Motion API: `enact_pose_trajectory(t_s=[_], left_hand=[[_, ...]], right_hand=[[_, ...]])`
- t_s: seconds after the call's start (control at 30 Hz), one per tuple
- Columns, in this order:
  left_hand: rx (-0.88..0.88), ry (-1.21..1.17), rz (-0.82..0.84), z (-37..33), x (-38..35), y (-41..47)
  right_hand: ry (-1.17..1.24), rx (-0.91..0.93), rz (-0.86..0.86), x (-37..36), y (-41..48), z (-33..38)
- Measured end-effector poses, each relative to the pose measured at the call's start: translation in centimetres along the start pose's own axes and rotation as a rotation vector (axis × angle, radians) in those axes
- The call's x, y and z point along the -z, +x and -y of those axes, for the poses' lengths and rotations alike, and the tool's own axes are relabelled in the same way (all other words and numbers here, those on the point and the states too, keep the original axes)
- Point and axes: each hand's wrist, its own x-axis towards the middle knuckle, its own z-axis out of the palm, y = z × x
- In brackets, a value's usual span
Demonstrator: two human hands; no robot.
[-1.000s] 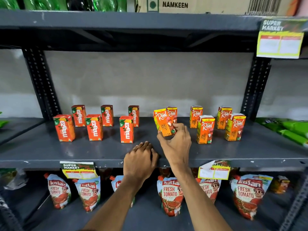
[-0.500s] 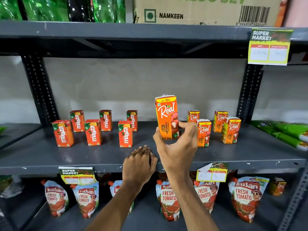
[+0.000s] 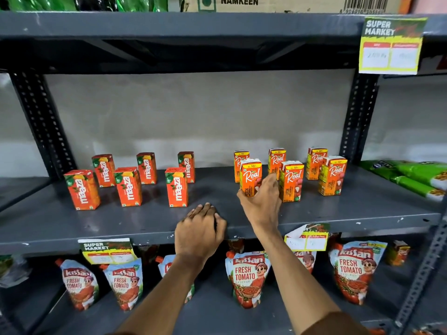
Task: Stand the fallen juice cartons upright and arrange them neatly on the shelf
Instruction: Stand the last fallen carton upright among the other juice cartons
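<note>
Curled fingers (image 3: 271, 181) of the right hand (image 3: 262, 204) grip the Real carton (image 3: 250, 174), long axis upright, just left of the front-row cartons (image 3: 291, 181), while the left hand (image 3: 199, 228) rests slack and empty on the front edge of the shelf (image 3: 96, 226).

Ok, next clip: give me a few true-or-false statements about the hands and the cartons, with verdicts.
1. The right hand grips a Real carton. True.
2. All six Maaza cartons stand upright. True.
3. The left hand holds a Maaza carton. False: it rests on the front edge of the shelf, holding nothing.
4. One Real carton lies on its side. False: all six Real cartons stand upright.
5. The ketchup pouches sit above the cartons. False: they are on the level below.
</note>
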Motion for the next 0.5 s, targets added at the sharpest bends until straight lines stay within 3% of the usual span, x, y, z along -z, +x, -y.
enact_pose_trajectory(t_s=[0.5], left_hand=[[0.007,0.014,-0.023,0.07,-0.32,-0.11]], right_hand=[[-0.101,-0.028,0.138,-0.64,-0.10,-0.36]])
